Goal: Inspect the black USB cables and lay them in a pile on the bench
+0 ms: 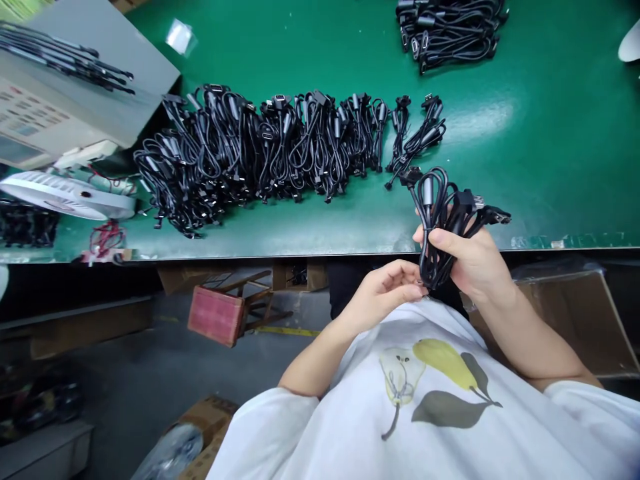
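My right hand point(463, 260) is shut on a looped bundle of black cables point(440, 227), with connectors sticking out at the top and right. My left hand point(383, 293) is curled just below it, its fingertips at the bundle's lower end. Whether those fingers grip a cable is hidden. Beyond the hands, a long row of bundled black connector cables point(280, 143) lies on the green workbench mat point(550, 173). Its nearest end almost meets the held bundle.
A further pile of black cables point(450, 33) lies at the far side of the mat. A beige machine with a keypad point(65, 87) and a white fan point(65, 197) stand at the left. Below the bench edge are a wooden stool and cardboard boxes point(575, 320).
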The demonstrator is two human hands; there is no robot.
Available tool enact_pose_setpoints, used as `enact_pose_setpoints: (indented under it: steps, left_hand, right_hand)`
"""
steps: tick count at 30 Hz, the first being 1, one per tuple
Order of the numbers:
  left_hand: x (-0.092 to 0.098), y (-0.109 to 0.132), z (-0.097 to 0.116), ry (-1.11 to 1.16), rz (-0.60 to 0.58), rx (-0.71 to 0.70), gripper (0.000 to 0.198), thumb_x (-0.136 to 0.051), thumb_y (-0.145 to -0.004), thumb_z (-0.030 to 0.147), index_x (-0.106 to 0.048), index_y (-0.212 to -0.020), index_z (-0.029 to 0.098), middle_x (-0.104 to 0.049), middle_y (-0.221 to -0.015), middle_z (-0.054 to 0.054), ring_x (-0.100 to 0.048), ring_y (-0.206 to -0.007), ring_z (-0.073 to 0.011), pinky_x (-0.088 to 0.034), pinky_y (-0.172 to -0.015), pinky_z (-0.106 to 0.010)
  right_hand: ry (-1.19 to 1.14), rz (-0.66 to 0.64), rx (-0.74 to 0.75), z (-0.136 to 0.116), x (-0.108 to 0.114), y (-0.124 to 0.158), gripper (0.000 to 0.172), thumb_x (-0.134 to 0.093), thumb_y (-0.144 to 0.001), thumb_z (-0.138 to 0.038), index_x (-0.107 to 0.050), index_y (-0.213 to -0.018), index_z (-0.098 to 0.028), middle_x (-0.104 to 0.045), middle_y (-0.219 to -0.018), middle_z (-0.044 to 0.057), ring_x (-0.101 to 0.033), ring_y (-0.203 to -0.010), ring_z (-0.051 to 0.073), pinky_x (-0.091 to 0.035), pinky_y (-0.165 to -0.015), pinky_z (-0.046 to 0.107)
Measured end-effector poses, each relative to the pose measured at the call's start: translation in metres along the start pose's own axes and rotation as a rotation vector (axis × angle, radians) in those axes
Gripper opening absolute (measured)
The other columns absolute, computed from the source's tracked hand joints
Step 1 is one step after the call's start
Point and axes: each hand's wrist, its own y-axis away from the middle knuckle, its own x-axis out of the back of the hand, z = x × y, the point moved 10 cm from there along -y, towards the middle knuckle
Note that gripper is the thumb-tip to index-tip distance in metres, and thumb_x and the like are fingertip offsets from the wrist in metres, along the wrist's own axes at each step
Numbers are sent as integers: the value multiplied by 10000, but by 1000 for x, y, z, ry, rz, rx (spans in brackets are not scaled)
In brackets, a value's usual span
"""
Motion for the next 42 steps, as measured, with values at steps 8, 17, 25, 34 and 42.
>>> enact_pose_setpoints:
  steps: [8, 17, 25, 34, 42]
  left_hand:
    - [2, 11, 49, -569, 238, -331, 91, -662, -883, 255, -642, -940, 187, -649, -797, 1, -576, -696, -105, -473, -689, -232]
    - [1, 19, 70, -1032, 424, -580, 83, -602, -867, 183, -618, -942, 215, -637, -738, 9, -586, -652, -125, -482, -668, -254]
    - [5, 2, 54, -994, 307, -519, 89, -602, -913, 234, -603, -1001, 219, -643, -791, -1, -612, -709, -134, -495, -717, -261]
    - [15, -83, 113, -1273, 345, -585, 330, -600, -954, 343, -548, -1236, 180, -644, -1084, -83, -612, -969, -196, -493, -886, -317]
    - [14, -199, 126, -1719, 526, -523, 312, -686, -864, 164, -589, -1145, 68, -578, -1169, -219, -539, -1113, -355, -452, -923, -433]
  right_hand:
    - [-98, -90, -9, 4, 0, 1, 359, -870, -658, -499, -728, -883, -258, -703, -813, 7, -630, -711, 182, -562, -662, 319]
    - [-156, -84, -24, 2, 9, -4, 376, -894, -612, -467, -717, -899, -301, -713, -879, -4, -677, -845, 228, -571, -832, 417]
    - [-241, -179, 34, -16, 4, -5, 385, -916, -615, -379, -711, -937, -333, -571, -678, -60, -562, -647, 136, -539, -858, 372]
    - [-268, -74, 61, -22, 39, -14, 305, -900, -599, -209, -720, -842, -245, -505, -728, -50, -377, -534, 56, -383, -538, 232]
    - [-347, -64, -21, 1, 58, -8, 207, -889, -646, -273, -708, -729, -218, -673, -926, 5, -612, -788, 113, -546, -753, 212]
